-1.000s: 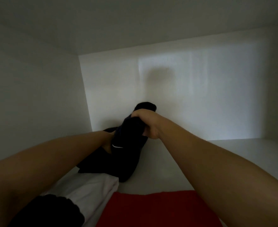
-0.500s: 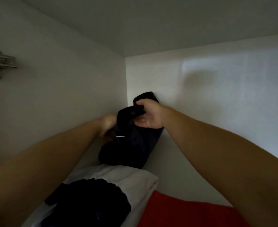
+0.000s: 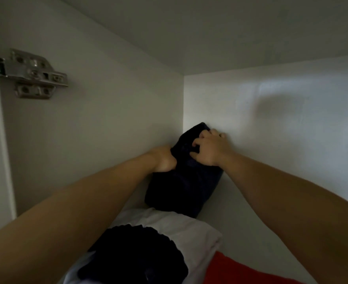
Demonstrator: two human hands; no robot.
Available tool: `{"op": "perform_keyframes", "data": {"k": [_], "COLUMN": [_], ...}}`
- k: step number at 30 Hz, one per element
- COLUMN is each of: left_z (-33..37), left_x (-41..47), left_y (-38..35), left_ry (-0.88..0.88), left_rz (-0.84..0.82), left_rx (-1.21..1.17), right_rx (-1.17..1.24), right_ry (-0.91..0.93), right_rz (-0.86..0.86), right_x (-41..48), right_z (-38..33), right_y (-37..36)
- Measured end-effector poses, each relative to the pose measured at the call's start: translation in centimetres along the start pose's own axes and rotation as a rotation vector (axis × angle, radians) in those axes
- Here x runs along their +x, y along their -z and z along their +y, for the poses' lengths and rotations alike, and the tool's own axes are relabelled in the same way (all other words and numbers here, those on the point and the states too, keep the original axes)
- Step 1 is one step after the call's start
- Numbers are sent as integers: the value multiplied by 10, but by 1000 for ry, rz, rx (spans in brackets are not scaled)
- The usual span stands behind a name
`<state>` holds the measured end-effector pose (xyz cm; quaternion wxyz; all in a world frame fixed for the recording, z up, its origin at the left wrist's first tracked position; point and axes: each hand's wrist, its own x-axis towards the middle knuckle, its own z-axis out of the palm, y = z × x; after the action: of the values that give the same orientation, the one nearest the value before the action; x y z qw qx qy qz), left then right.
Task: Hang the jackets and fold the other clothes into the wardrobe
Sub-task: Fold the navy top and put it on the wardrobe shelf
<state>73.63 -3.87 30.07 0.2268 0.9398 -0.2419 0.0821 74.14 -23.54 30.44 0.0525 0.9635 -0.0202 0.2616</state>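
Navy garment: a folded dark navy garment [image 3: 183, 189] stands on end in the back left corner of the wardrobe shelf [image 3: 220, 218]. It leans on the back wall [image 3: 271, 119].
Right hand: the right hand [image 3: 210, 149] lies on the garment's upper part. Its fingers [image 3: 197, 143] are curled into the cloth and the thumb is on the near face, gripping it.
Left hand: the left hand [image 3: 162, 160] is against the garment's left flank, between it and the left side wall [image 3: 97, 119]. Its fingers are hidden behind the cloth, so I cannot tell whether they grip.
White garment: a folded white garment [image 3: 195, 230] lies just in front of the navy one, touching its lower end.
Black garment: a black garment [image 3: 140, 255] lies bunched on top of the white one, toward the front edge.
Red garment: a red garment [image 3: 230, 271] lies at the front edge, right of the white one.
Hinge: a metal hinge [image 3: 33, 73] is fixed high on the left side wall.
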Motion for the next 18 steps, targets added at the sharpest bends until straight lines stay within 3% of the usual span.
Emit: {"op": "perform_keyframes", "data": {"k": [3, 7, 9, 13, 16, 18], "left_z": [1, 6, 7, -6, -14, -16], "left_x": [3, -5, -6, -8, -7, -4], "left_y": [0, 0, -5, -31, -40, -41], "left_ry": [48, -366, -383, -175, -139, -122], "left_rz": [131, 215, 93, -273, -354, -391], "left_rx": [163, 592, 591, 505, 399, 329], "right_rx": [77, 136, 234, 419, 486, 389], "right_ry": [40, -6, -11, -83, -139, -102], "right_rz": [-235, -448, -503, -578, -561, -558], "right_x": [10, 8, 7, 4, 1, 1], "right_z": [8, 2, 1, 14, 21, 18], "right_y": [-15, -32, -34, -31, -36, -44]}}
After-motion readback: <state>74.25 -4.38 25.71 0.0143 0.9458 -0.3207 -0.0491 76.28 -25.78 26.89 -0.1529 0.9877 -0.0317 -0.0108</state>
